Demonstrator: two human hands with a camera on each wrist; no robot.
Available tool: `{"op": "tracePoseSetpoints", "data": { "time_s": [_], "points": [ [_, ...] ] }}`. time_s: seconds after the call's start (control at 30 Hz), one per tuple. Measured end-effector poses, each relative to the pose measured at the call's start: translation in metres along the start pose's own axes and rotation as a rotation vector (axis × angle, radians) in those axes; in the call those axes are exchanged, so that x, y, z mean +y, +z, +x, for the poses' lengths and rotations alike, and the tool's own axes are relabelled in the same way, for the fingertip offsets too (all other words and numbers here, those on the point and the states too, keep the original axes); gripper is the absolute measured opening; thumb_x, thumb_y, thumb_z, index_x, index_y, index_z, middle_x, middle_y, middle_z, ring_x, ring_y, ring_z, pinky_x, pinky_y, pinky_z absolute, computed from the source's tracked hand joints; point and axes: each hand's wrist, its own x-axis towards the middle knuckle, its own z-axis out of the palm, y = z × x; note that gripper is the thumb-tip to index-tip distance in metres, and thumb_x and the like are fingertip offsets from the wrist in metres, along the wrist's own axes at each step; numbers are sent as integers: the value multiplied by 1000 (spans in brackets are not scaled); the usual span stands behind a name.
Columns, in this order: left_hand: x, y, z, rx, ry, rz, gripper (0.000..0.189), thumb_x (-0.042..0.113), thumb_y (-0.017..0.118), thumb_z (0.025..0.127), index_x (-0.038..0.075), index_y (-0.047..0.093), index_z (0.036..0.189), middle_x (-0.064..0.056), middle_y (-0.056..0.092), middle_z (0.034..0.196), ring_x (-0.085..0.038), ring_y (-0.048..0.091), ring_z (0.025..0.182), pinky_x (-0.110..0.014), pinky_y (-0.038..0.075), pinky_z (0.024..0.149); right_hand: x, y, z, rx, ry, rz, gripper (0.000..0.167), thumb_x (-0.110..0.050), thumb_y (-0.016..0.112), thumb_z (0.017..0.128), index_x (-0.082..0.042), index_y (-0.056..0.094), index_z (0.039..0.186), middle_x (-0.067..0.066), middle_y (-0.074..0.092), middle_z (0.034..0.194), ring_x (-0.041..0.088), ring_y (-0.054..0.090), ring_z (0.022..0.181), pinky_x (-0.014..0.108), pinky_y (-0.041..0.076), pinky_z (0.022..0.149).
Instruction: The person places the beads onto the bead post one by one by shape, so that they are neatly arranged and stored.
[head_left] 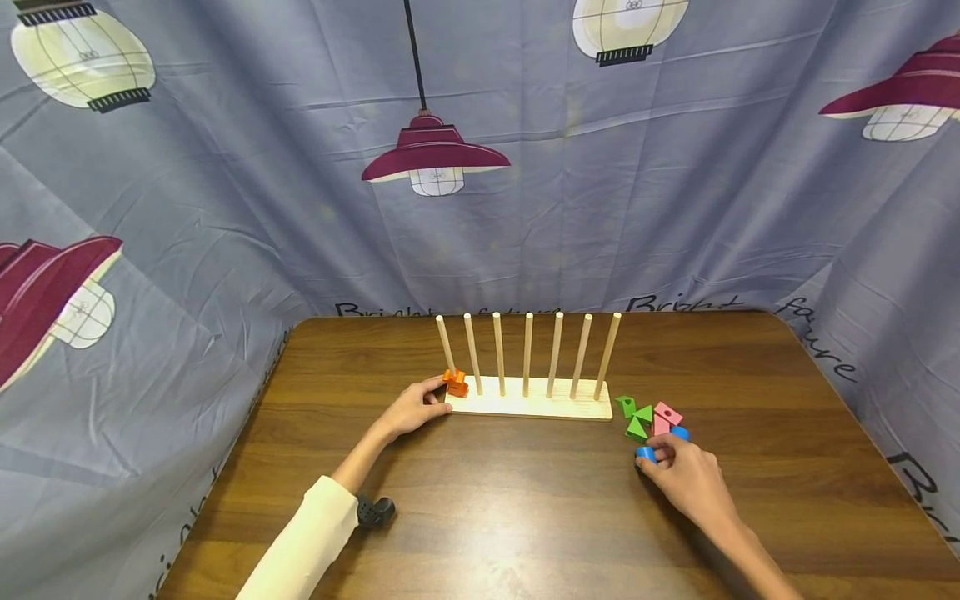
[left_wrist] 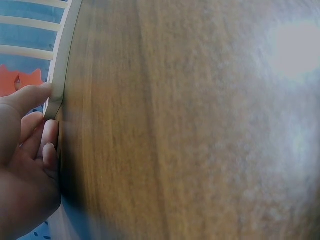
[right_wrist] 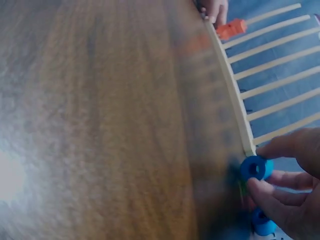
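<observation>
Unless blur misleads, hand (head_left: pixel 692 483) pinches cylinder (head_left: pixel 646 454).

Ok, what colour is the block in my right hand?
The block is blue, clearest in the right wrist view.

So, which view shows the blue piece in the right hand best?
The right wrist view: the blue piece appears larger there, with its hole visible. The head view shows it small; the left wrist view lacks it.

R hand (right_wrist: pixel 304 207) cut off, R-wrist cam (some pegs (right_wrist: pixel 284 105) too).
</observation>
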Motion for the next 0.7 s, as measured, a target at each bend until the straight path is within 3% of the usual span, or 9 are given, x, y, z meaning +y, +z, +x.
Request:
{"op": "tracePoseSetpoints", "data": {
  "time_s": [0.23,0.4,0.5,0.6,0.7],
  "points": [
    [-1,0,0,-12,12,3,65,15,73,91,-8,46,145,-4,59,85,-14,49,73,-26,37,63,-16,-12,6,30,-48,106,35,-14,81,84,2,70,113,9,73,96,20,71,82,26,54,72],
    [0,-1,1,-1,21,18,65,15,74,91,-9,46,144,-2,59,80,-13,48,69,-26,36,61,-40,-23,16,54,-121,210,36,-14,81,85,0,71,116,7,72,97,13,68,88,17,51,75],
    [2,-2,0,-4,22,14,64,14,73,91,-9,46,144,-6,62,88,-13,48,72,-25,37,61,-58,-28,23,54,-187,293,33,-11,80,86,-2,71,116,7,72,99,9,66,90,19,52,77],
    [1,-1,-1,0,23,3,63,14,73,91,-10,46,143,-16,65,111,-15,49,74,-26,37,61,-78,-32,33,39,-248,406,31,-6,79,86,-2,71,115,8,71,103,9,67,90,23,53,80],
    [0,0,-2,-6,15,-3,64,15,73,92,-8,46,145,-18,65,110,-14,50,73,-26,38,62,-100,-34,45,27,-287,466,30,-7,79,87,-4,71,115,7,72,105,9,67,92,23,53,82]
  ]
}}
